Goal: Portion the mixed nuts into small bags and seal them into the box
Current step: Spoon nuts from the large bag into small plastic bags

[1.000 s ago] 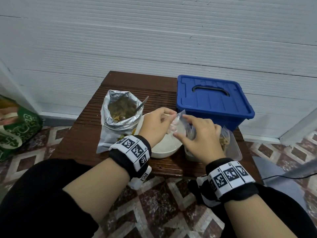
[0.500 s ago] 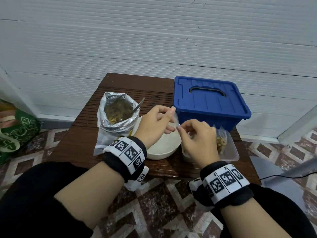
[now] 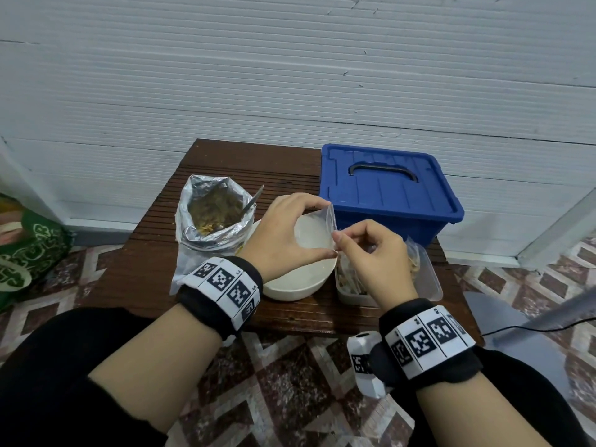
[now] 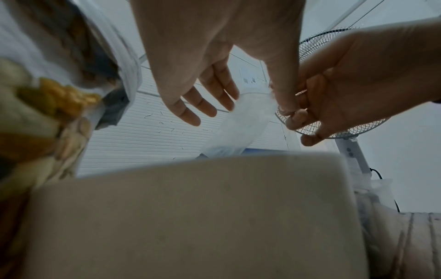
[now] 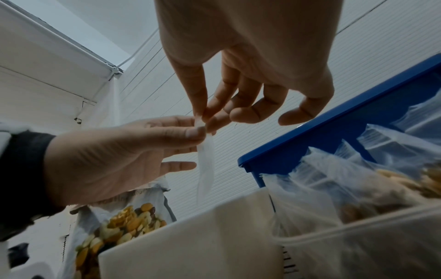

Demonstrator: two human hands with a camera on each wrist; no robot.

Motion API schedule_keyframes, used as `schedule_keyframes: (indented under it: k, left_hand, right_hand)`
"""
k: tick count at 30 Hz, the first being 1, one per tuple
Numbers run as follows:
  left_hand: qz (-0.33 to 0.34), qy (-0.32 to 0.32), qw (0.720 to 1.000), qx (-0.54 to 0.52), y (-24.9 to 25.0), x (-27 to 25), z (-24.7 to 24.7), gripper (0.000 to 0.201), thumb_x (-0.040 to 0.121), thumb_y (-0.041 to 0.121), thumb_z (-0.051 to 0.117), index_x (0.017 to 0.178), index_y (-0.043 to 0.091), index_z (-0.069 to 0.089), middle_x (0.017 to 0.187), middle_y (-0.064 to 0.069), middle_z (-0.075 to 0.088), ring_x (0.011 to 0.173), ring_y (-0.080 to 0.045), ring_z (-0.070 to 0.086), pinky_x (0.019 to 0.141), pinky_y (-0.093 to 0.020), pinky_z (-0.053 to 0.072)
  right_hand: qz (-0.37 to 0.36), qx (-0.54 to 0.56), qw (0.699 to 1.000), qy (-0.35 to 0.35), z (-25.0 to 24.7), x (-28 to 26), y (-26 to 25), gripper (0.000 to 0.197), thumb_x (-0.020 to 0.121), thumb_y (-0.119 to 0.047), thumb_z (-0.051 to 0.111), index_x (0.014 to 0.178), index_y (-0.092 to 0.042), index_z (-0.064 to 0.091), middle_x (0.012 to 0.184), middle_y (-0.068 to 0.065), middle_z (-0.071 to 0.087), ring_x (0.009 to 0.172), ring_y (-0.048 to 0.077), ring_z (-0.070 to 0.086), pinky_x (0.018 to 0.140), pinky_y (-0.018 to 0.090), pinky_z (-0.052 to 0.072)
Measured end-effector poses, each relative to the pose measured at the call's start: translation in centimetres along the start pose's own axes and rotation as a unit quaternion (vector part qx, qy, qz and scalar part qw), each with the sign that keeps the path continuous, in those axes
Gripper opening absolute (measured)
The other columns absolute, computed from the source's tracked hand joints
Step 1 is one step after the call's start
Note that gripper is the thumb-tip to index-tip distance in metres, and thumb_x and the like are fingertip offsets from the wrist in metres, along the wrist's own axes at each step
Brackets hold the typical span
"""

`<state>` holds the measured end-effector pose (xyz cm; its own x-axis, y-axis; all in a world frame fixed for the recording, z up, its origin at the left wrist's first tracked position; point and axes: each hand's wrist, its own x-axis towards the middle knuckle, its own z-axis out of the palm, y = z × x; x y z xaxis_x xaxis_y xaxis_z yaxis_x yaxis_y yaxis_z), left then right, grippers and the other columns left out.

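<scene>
At frame centre, left hand [image 3: 283, 233] and right hand [image 3: 371, 253] pinch an empty small bag [image 3: 317, 232] at its mouth, opening it; scooping nuts likely follows.

You find no readable words; the wristbands [image 3: 225, 282] carry only square black-and-white code patterns, and the nut bag's [image 5: 124, 217] print is blurred.

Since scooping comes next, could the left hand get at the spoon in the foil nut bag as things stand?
Probably not yet: the left hand pinches the small clear bag together with the right hand. Once freed, the spoon handle stands clear at the foil nut bag rim.
</scene>
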<state>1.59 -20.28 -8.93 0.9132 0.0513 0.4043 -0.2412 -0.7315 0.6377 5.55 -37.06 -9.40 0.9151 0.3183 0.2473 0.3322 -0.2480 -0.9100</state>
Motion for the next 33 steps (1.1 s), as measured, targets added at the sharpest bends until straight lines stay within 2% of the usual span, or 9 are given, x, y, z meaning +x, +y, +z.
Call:
schedule_keyframes:
  k: [4,7,10,13,17,21,25,29,33]
  left_hand:
    - [0.011,0.01,1.0,-0.001,0.0,0.1,-0.1,0.052,0.066,0.039,0.083,0.112,0.026,0.061,0.112,0.018,0.058,0.109,0.0,0.047,0.093,-0.003,0.027]
    - [0.011,0.009,1.0,-0.006,0.0,0.0,0.0,0.044,0.069,0.038,0.083,0.105,0.028,0.062,0.107,0.017,0.061,0.105,0.002,0.05,0.092,-0.005,0.031]
    - [0.008,0.015,1.0,-0.024,0.1,-0.1,-0.1,0.035,0.069,0.036,0.083,0.097,0.031,0.061,0.098,0.017,0.063,0.099,0.002,0.054,0.091,-0.011,0.037]
    - [0.004,0.023,0.999,-0.032,0.2,-0.1,-0.1,0.03,0.071,0.033,0.083,0.093,0.03,0.063,0.094,0.017,0.064,0.095,0.002,0.056,0.087,-0.011,0.04]
    - [0.001,0.033,0.999,-0.041,0.3,0.0,-0.1,0.028,0.072,0.032,0.082,0.094,0.025,0.067,0.094,0.015,0.066,0.094,0.002,0.057,0.085,-0.007,0.039]
    - [0.015,0.05,0.997,-0.064,1.1,0.2,-0.4,0.033,0.071,0.03,0.083,0.098,0.017,0.069,0.096,0.01,0.068,0.094,0.0,0.059,0.084,-0.006,0.04]
    - [0.03,0.085,0.993,-0.082,2.4,0.7,-1.9,0.036,0.071,0.028,0.084,0.101,0.014,0.069,0.098,0.006,0.068,0.093,-0.003,0.061,0.082,-0.012,0.046]
    - [0.033,0.123,0.984,-0.121,4.1,1.2,-4.4,0.034,0.07,0.022,0.085,0.099,0.017,0.067,0.099,0.005,0.068,0.092,-0.004,0.063,0.081,-0.013,0.047]
    - [0.047,0.178,0.972,-0.149,5.3,1.4,-7.2,0.034,0.069,0.02,0.085,0.097,0.018,0.065,0.096,0.005,0.069,0.089,-0.003,0.065,0.078,-0.014,0.047]
  right_hand:
    - [0.0,0.0,1.0,0.01,0.1,0.0,0.1,0.01,0.086,-0.022,0.068,0.078,-0.017,0.066,0.075,0.0,0.067,0.075,0.015,0.062,0.071,0.026,0.049]
    - [0.004,-0.008,1.0,0.024,0.1,-0.1,0.1,0.009,0.086,-0.023,0.068,0.079,-0.018,0.065,0.077,0.002,0.067,0.074,0.016,0.061,0.07,0.025,0.049]
    - [0.011,-0.009,0.999,0.037,-0.1,-0.1,-0.1,0.01,0.087,-0.024,0.067,0.078,-0.02,0.063,0.076,0.001,0.065,0.074,0.013,0.059,0.067,0.021,0.047]
    - [0.014,-0.005,0.999,0.046,-0.1,-0.1,-0.2,0.011,0.087,-0.026,0.066,0.079,-0.019,0.063,0.075,-0.001,0.064,0.072,0.009,0.058,0.065,0.016,0.045]
    - [0.008,-0.001,0.998,0.06,-0.2,-0.2,-0.5,0.011,0.089,-0.025,0.063,0.081,-0.018,0.064,0.077,0.0,0.066,0.071,0.003,0.057,0.064,0.009,0.043]
    - [-0.005,-0.013,0.997,0.075,-0.5,-0.3,-0.8,0.01,0.09,-0.026,0.061,0.08,-0.025,0.061,0.077,-0.005,0.066,0.073,-0.001,0.058,0.065,0.005,0.041]
    - [-0.022,-0.003,0.996,0.084,-0.6,0.0,-1.4,0.014,0.091,-0.03,0.059,0.083,-0.019,0.063,0.078,0.0,0.067,0.076,0.009,0.061,0.065,0.01,0.043]
    - [-0.029,0.026,0.995,0.089,-0.3,0.7,-2.8,0.014,0.093,-0.029,0.057,0.084,-0.02,0.063,0.079,0.0,0.068,0.077,0.01,0.061,0.067,0.011,0.044]
    - [-0.039,0.047,0.994,0.085,0.8,1.2,-4.1,0.014,0.093,-0.027,0.059,0.079,-0.024,0.061,0.076,0.0,0.067,0.077,0.015,0.062,0.071,0.027,0.049]
